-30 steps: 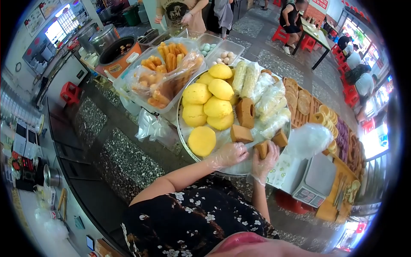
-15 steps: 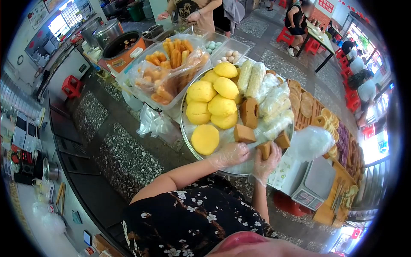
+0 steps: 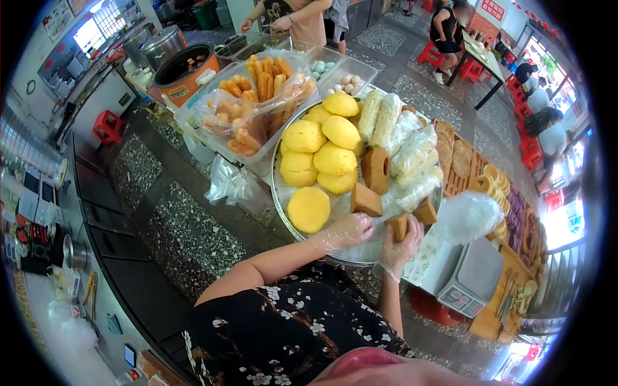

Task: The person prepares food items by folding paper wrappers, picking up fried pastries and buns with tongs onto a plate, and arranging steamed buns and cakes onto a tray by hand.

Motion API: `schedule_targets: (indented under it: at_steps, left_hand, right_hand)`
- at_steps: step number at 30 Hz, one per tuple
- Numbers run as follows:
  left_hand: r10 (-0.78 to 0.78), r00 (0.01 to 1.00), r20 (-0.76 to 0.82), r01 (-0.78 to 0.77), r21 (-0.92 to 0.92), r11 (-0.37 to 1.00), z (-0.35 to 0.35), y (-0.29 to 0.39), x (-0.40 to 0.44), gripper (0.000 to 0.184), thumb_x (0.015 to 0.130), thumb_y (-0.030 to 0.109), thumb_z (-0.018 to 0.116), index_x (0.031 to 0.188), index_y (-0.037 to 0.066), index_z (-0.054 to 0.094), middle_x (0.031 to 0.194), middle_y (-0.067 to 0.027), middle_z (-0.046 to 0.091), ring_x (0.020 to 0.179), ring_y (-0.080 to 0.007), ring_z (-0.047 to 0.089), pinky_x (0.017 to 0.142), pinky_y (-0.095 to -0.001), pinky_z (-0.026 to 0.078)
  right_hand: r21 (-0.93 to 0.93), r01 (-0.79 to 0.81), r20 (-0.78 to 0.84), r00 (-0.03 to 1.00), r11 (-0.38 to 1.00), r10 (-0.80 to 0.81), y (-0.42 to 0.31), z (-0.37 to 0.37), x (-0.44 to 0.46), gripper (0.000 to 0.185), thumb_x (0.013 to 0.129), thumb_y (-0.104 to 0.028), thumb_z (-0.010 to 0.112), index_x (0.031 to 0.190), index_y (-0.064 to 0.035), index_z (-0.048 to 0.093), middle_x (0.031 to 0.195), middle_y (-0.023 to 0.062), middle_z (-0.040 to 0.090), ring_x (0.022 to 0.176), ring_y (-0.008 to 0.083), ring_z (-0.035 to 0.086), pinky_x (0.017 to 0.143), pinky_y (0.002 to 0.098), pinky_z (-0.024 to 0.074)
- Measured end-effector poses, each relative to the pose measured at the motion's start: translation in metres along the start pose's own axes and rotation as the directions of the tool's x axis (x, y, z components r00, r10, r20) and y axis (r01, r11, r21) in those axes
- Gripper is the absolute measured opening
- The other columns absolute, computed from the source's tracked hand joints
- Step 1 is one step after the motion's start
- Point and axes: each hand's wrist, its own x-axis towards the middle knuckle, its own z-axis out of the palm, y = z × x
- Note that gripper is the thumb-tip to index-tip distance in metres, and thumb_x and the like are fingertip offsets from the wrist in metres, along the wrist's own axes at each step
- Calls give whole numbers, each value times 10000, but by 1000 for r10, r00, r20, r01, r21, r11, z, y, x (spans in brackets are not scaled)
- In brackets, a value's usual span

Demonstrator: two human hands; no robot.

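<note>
My left hand [image 3: 347,231], in a clear plastic glove, is over the front of a large round metal tray [image 3: 277,206]. Its fingers are curled together close to a brown cake block [image 3: 366,200]; what they hold, if anything, I cannot make out. My gloved right hand [image 3: 402,246] grips a piece of brown cake [image 3: 397,226] at the tray's front right. Beside that piece sits another brown cake chunk [image 3: 425,211]. A brown cake with a hole [image 3: 375,170] stands farther back. Round yellow buns [image 3: 309,210] are piled on the left, and bagged corn cobs [image 3: 384,119] lie behind.
Left of the tray is a plastic-covered tub of fried dough sticks [image 3: 262,80]. A scale [image 3: 473,273] and a clear plastic bag [image 3: 470,215] are at the right, near boards of flatbreads [image 3: 461,157]. A co-worker [image 3: 306,22] stands across the counter.
My left hand has drawn slightly left, away from the right hand, and the brown block near it has shifted a little. The co-worker's hands have moved closer together.
</note>
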Motion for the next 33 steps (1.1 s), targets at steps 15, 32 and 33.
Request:
schedule_targets:
  at_steps: [15, 32, 33]
  left_hand:
    - [134, 991, 5, -133, -132, 982, -10, 5, 1, 123, 819, 136, 612, 839, 16, 621, 824, -178, 613, 781, -359, 612, 689, -418, 499]
    - [26, 983, 181, -7, -106, 994, -15, 5, -6, 242, 811, 77, 567, 1039, 16, 621, 952, -176, 619, 903, -360, 612, 781, -428, 497]
    - [44, 981, 187, -34, -56, 998, -14, 3, -8, 210, 812, 93, 560, 997, 12, 617, 923, -175, 607, 872, -365, 608, 766, -428, 497]
  right_hand:
    - [-4, 30, -18, 999, 1000, -30, -1, 1, 1, 548, 749, -114, 700, 1253, -22, 507, 1231, 162, 549, 1200, 397, 447, 1067, 497, 311]
    - [-21, 8, -21, 1000, 1000, -9, 3, 0, 1, 535, 727, -95, 711, 1225, -24, 529, 1216, 164, 561, 1182, 383, 469, 1058, 488, 330]
    - [0, 9, -15, 1000, 1000, -9, 2, 0, 2, 533, 731, -99, 707, 1228, -26, 527, 1213, 162, 561, 1179, 384, 470, 1054, 488, 333]
